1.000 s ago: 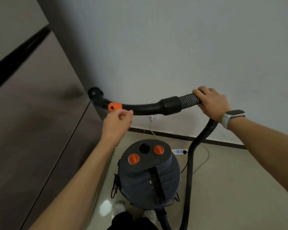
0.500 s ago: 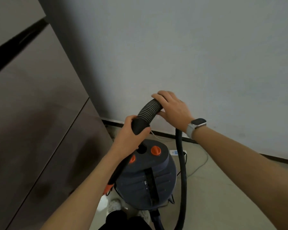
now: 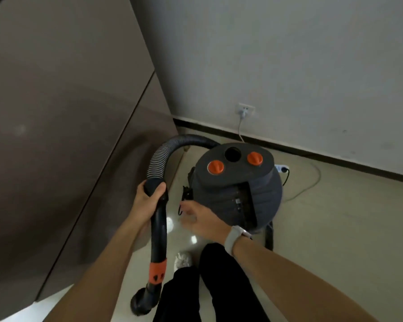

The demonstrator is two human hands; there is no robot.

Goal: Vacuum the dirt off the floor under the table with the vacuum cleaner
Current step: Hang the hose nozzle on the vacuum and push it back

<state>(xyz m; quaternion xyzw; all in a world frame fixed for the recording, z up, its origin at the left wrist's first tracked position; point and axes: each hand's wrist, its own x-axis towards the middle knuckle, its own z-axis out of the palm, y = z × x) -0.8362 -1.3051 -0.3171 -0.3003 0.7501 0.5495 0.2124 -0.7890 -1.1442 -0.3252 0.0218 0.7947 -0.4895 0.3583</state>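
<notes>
A dark grey canister vacuum cleaner [image 3: 237, 189] with two orange knobs stands on the floor near the wall. Its ribbed hose [image 3: 158, 156] arcs left from behind the canister into a black curved handle tube [image 3: 159, 231] with an orange collar, ending in an open nozzle end near the bottom. My left hand [image 3: 147, 198] grips the top of the handle tube where the hose joins it. My right hand [image 3: 200, 219], a white watch on its wrist, reaches toward the canister's left side with blurred, loosely spread fingers and holds nothing.
A brown cabinet [image 3: 56, 135] fills the left side. The grey wall [image 3: 289, 54] has a socket [image 3: 246, 110] with a white cable running down to a power strip [image 3: 282, 168] behind the canister. My legs in black trousers [image 3: 209, 287] stand close below. Beige floor [image 3: 347, 228] lies to the right.
The handle tube swung down from horizontal to hanging beside the canister in my left hand. My right hand let go of the hose and dropped toward the canister's left side.
</notes>
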